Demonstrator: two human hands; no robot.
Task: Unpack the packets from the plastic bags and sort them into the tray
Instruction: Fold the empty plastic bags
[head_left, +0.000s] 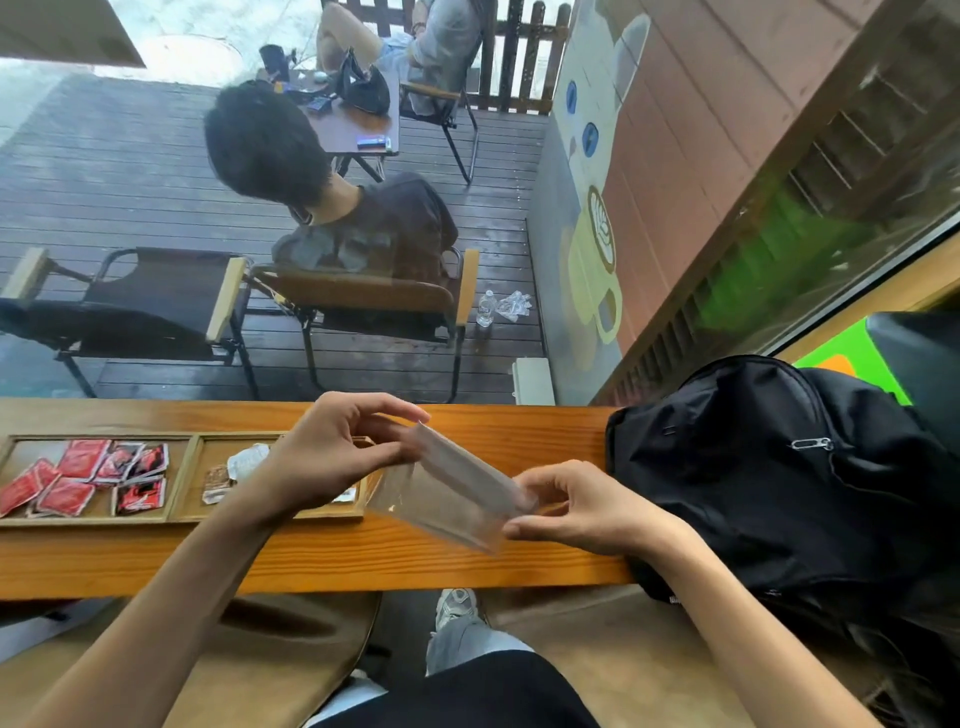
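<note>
Hands (332, 457) (582, 512) hold clear bag (447, 493); tray (182, 512) holds red packets (83, 478)

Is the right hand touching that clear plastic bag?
Touching. The head view shows the right hand pinching a corner of the clear plastic bag.
</note>
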